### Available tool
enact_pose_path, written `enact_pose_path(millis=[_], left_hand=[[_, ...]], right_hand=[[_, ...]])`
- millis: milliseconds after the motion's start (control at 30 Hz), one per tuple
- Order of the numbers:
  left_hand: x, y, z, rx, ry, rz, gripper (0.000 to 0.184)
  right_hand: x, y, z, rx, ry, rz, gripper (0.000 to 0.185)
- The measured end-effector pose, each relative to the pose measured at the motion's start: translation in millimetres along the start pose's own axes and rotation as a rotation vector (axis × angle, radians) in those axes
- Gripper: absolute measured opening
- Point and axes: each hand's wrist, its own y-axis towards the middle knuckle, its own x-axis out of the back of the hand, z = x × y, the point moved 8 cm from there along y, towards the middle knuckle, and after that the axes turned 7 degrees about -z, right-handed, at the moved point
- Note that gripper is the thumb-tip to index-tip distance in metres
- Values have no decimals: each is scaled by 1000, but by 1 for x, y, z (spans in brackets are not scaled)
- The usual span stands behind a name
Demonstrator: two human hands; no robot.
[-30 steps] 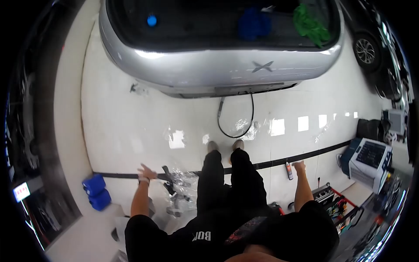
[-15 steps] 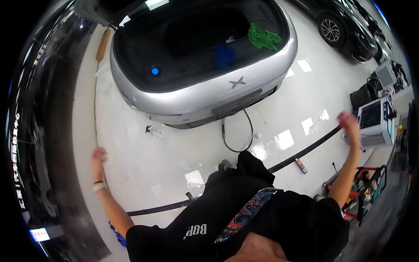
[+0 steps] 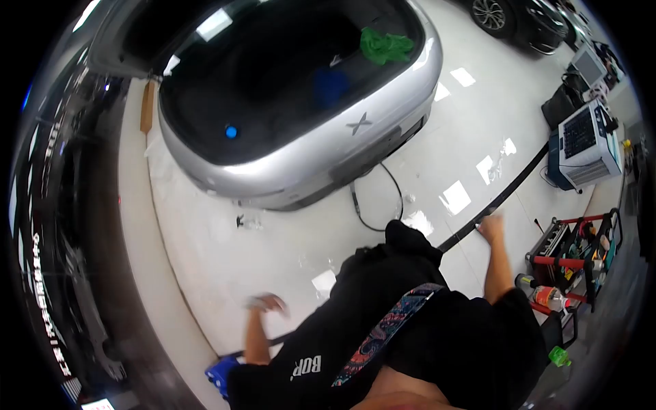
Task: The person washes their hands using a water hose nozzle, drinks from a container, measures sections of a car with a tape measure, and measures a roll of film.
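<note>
My left hand [image 3: 268,303] is over the white floor at lower left, blurred, its fingers loosely stretched and nothing visible in it. On the other side, my right hand [image 3: 490,225] hangs above the dark floor strip [image 3: 514,191], its fingers smeared by motion. Neither hand touches the silver car [image 3: 321,154] ahead, whose rear is open. At its rear opening lie a green cloth [image 3: 385,46], a dark blue cloth [image 3: 331,86] and a small bright blue round object [image 3: 231,132].
A looped black hose [image 3: 400,205] lies beneath the car's rear. At right stand a red-framed tool cart [image 3: 564,262] with bottles and a white-and-blue machine [image 3: 586,140]. A dark car [image 3: 525,27] is farther back. Something blue [image 3: 222,374] sits behind my left arm.
Both hands have dropped and come inward toward my body, the left one moving right and the right one moving left. The view has turned slightly, showing more of the tool cart.
</note>
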Motion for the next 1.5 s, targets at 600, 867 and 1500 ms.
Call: enact_pose_path(millis=[600, 867, 1500], left_hand=[[-12, 78, -253, 4, -988, -123, 42], [-28, 98, -265, -136, -812, 22, 41], [-76, 56, -369, -30, -468, -34, 39]], right_hand=[[-93, -106, 46, -707, 1398, 364, 38], [-77, -131, 39, -498, 1153, 425, 38], [-275, -27, -45, 626, 518, 138, 28]])
